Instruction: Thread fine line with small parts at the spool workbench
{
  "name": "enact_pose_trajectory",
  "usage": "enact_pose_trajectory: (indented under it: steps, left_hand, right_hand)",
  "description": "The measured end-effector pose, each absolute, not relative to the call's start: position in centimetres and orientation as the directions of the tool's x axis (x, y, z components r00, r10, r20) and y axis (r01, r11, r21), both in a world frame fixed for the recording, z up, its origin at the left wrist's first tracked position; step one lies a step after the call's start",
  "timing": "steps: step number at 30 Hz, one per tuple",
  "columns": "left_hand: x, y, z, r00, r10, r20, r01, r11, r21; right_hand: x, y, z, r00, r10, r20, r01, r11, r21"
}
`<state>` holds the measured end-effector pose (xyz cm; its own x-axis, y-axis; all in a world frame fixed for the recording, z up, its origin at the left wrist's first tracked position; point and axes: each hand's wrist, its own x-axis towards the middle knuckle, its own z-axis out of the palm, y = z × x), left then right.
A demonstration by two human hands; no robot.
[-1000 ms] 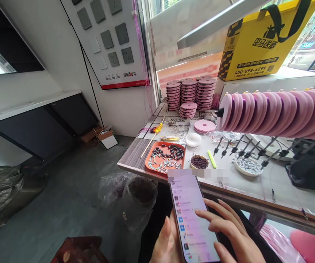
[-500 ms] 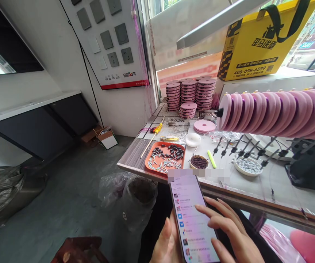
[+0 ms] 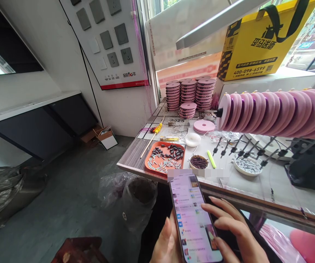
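A smartphone (image 3: 192, 223) with a lit screen is tilted in front of me, below the table's front edge. My left hand (image 3: 165, 239) holds it from the left and beneath, its thumb along the side. Over the screen's right side hovers my right hand (image 3: 234, 230), fingers spread and slightly bent, one fingertip at or just above the glass; I cannot tell whether it touches. The screen shows a list with small icons and pictures, too blurred to read. Just beyond the phone lies an orange tray (image 3: 146, 162) with black and silvery small parts.
Stacked pink spools (image 3: 188, 95) stand at the back, and a row of pink spools (image 3: 277, 113) hangs at the right. A dish of dark slivers (image 3: 199, 162), a green pen-like tool (image 3: 211, 159) and a dish of grey beads (image 3: 247, 166) lie nearby. Below left is a bin (image 3: 141, 204).
The phone's screen has changed, with more pictures now showing over the list. My right hand has shifted slightly to the right, while the left keeps holding the phone.
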<state>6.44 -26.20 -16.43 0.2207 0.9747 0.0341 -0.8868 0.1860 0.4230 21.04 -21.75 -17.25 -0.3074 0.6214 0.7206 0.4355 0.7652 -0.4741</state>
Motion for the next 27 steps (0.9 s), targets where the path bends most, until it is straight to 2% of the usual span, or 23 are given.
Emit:
enact_pose_trajectory:
  steps: [4, 10, 17, 22, 27]
  left_hand:
    - [6.5, -26.1, -16.3, 0.216, 0.976, -0.002, -0.882, 0.197, 0.427]
    - [6.6, -26.0, -16.2, 0.218, 0.975, 0.04, -0.875, 0.177, 0.45]
    - [6.9, -26.0, -15.8, 0.218, 0.976, 0.015, -0.898, 0.195, 0.394]
    - [7.0, -26.0, -15.3, 0.2, 0.98, 0.017, -0.898, 0.176, 0.403]
    - [7.1, -26.1, -14.9, 0.225, 0.974, -0.023, -0.914, 0.219, 0.342]
  right_hand:
    - [20.9, -21.8, -17.1, -0.295, 0.629, 0.719, 0.429, 0.76, -0.489]
    - [21.0, -21.8, -17.0, -0.293, 0.628, 0.721, 0.425, 0.761, -0.49]
    - [20.9, -21.7, -17.0, -0.287, 0.628, 0.724, 0.412, 0.762, -0.499]
    - [20.9, -21.8, -17.1, -0.294, 0.631, 0.718, 0.41, 0.762, -0.501]
    - [21.0, -21.9, -17.4, -0.322, 0.64, 0.698, 0.407, 0.759, -0.508]
